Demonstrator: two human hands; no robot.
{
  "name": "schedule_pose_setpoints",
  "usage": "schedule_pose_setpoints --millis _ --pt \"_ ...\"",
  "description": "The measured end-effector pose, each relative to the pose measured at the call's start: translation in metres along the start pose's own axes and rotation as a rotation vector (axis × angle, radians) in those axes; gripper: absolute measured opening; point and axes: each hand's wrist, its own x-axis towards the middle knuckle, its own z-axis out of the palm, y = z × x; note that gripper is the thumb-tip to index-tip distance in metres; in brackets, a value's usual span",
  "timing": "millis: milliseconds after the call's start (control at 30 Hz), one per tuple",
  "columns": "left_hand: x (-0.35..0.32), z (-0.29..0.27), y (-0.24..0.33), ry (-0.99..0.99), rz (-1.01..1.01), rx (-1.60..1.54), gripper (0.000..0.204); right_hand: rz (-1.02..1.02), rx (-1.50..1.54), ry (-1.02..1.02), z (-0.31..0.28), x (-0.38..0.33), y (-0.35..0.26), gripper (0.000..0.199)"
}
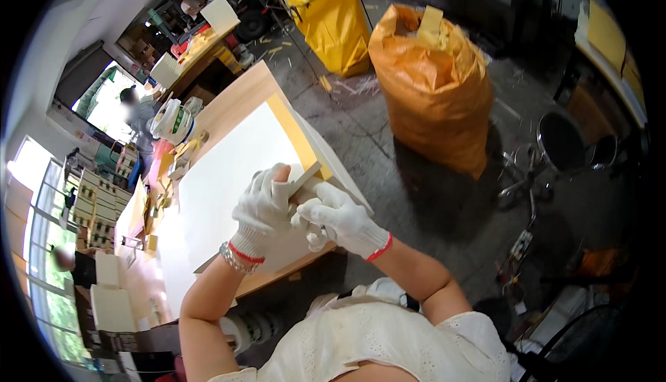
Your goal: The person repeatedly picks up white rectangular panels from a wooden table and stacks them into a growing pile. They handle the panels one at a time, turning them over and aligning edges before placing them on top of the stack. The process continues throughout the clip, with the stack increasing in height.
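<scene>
Both my hands wear white knit gloves with red cuffs and meet over the near right corner of a large white board (229, 167). A yellow strip (291, 129) runs along the board's right edge. My left hand (261, 202) is closed at that corner, with a bare thumb tip showing. My right hand (336, 219) is closed close against it, its fingers bent. A curled white piece (317, 238) hangs beneath the right fingers; whether it is a loose strip or part of the glove cannot be told. What the fingers pinch is hidden.
The board lies on a wooden table (250, 84) with a white bucket (172, 122) and scraps at its far left. Beyond the table stand a full orange sack (433, 98) and a yellow bag (333, 25). A stool (560, 141) is at right. Other people work at left.
</scene>
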Motion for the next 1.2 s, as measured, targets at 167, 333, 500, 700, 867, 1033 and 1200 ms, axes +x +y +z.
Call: schedule_pose_setpoints --millis 167,333,500,700,867,1033,1200 --pt "-0.006 -0.019 -0.008 -0.2 -0.105 -0.013 0.044 0.008 0.159 -0.05 0.001 0.007 -0.009 0.042" --pt "-0.016 -0.026 -0.031 -0.111 -0.237 -0.131 0.035 0.011 0.138 0.004 0.023 0.009 0.0 0.05" --pt "-0.008 -0.084 -0.1 0.254 -0.588 -0.3 0.012 0.027 -0.231 0.015 0.039 0.017 0.023 0.061" --pt "-0.086 -0.184 -0.176 0.878 -0.572 -0.626 0.008 -0.755 -1.189 -0.105 0.112 0.059 0.091 0.033" --pt "-0.145 -0.223 -0.2 1.179 -0.617 -0.758 0.018 -0.852 -1.779 -0.187 0.172 0.107 0.159 0.04" --pt "-0.199 -0.228 -0.234 1.3 -0.617 -0.899 0.023 -0.776 -1.919 -0.209 0.197 0.114 0.194 0.038" --pt "-0.232 -0.226 -0.311 1.309 -0.579 -1.142 0.017 -0.732 -1.948 -0.205 0.203 0.113 0.195 0.043"
